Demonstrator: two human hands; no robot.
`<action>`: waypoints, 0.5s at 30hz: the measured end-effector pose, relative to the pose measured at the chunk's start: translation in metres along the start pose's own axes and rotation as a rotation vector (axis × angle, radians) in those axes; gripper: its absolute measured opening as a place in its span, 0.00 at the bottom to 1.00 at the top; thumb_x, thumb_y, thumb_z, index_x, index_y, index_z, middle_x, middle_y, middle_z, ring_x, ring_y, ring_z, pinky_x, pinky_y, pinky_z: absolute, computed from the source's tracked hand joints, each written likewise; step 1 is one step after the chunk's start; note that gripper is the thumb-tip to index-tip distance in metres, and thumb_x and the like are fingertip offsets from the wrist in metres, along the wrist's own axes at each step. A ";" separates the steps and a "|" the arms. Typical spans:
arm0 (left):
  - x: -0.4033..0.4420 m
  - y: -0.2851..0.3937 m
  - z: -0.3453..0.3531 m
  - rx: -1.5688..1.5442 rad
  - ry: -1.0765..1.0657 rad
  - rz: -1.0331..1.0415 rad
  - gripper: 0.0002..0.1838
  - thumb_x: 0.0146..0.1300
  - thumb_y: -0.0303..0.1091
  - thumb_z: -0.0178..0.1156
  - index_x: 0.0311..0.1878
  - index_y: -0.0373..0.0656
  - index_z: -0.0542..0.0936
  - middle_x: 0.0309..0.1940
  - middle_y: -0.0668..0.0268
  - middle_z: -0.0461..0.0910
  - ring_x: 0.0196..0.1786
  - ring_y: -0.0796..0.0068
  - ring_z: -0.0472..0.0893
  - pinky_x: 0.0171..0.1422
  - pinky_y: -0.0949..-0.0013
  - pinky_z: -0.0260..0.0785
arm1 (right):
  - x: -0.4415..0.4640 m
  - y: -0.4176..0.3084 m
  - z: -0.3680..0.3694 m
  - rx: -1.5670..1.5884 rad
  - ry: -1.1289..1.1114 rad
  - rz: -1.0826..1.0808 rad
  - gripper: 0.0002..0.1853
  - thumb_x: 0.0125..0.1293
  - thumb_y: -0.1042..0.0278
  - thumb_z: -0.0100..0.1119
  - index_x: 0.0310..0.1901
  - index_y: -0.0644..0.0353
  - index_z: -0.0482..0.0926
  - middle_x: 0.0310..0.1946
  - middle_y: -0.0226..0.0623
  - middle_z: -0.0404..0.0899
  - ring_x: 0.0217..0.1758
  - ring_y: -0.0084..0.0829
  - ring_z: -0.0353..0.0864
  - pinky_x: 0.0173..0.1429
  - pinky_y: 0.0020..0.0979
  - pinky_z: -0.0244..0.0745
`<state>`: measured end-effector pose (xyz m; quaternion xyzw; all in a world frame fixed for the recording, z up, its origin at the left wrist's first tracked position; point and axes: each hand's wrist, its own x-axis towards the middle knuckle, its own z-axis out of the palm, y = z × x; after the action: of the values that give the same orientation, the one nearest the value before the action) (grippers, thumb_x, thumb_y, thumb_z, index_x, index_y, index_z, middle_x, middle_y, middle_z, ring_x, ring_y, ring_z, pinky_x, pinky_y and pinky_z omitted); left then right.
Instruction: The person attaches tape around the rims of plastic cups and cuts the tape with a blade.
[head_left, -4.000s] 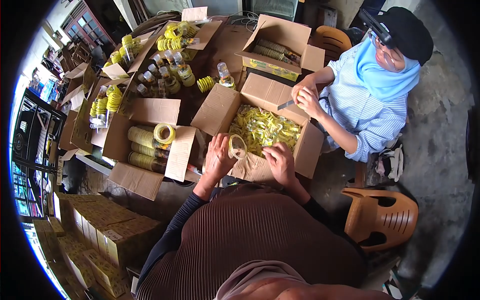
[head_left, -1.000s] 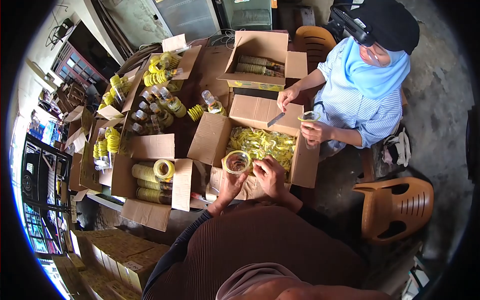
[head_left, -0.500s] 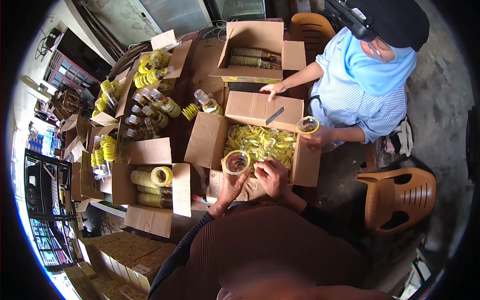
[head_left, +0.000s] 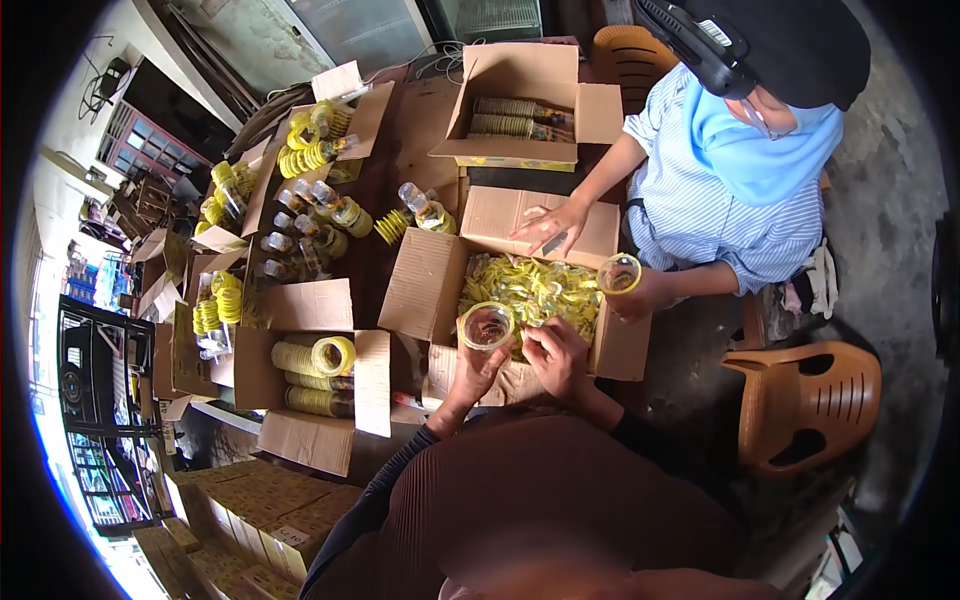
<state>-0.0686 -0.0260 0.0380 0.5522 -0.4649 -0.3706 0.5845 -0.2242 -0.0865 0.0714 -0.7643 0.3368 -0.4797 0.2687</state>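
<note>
My left hand (head_left: 472,378) is closed round a clear plastic cup (head_left: 487,326) with a yellow rim, its open mouth turned up toward me. Just to the right, my right hand (head_left: 558,358) has its fingers pinched together; whatever they hold, if anything, is too small to make out. Both hands are over the near side of an open cardboard box (head_left: 420,287). Inside lies a heap of small yellow-and-clear packets (head_left: 525,285).
Across the box, a co-worker (head_left: 735,185) holds a similar cup (head_left: 619,273). Boxes of stacked cups (head_left: 320,375) stand left and behind (head_left: 520,115). More cup stacks (head_left: 320,215) occupy the table's left. A brown plastic chair (head_left: 810,405) is at the right.
The co-worker's free hand has moved from the far flap's edge onto the flap, over a dark flat tool. My hands keep nearly the same pose; the whole view has shifted slightly.
</note>
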 end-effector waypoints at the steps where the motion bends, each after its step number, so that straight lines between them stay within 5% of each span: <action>1: 0.000 0.001 0.000 0.009 -0.003 0.000 0.27 0.60 0.26 0.66 0.59 0.39 0.63 0.52 0.61 0.71 0.55 0.72 0.74 0.61 0.67 0.69 | 0.003 -0.001 0.000 -0.005 0.000 0.005 0.10 0.50 0.81 0.65 0.35 0.58 0.79 0.25 0.36 0.71 0.25 0.37 0.76 0.28 0.35 0.70; 10: -0.001 0.018 0.003 -0.040 -0.077 0.009 0.33 0.58 0.30 0.69 0.62 0.38 0.62 0.54 0.59 0.70 0.58 0.69 0.73 0.62 0.65 0.68 | 0.018 0.024 0.016 -0.044 -0.055 0.052 0.09 0.53 0.77 0.65 0.36 0.60 0.80 0.29 0.40 0.75 0.30 0.42 0.78 0.34 0.37 0.72; 15: -0.006 0.033 -0.017 -0.470 -0.009 -0.197 0.30 0.60 0.28 0.66 0.64 0.40 0.66 0.54 0.64 0.72 0.56 0.75 0.74 0.63 0.68 0.66 | -0.002 0.039 0.012 -0.012 -0.241 0.184 0.07 0.55 0.75 0.64 0.36 0.62 0.80 0.31 0.42 0.78 0.32 0.41 0.80 0.37 0.36 0.73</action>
<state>-0.0568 -0.0118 0.0703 0.4422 -0.3127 -0.5261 0.6556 -0.2237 -0.1086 0.0374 -0.7839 0.3737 -0.3559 0.3453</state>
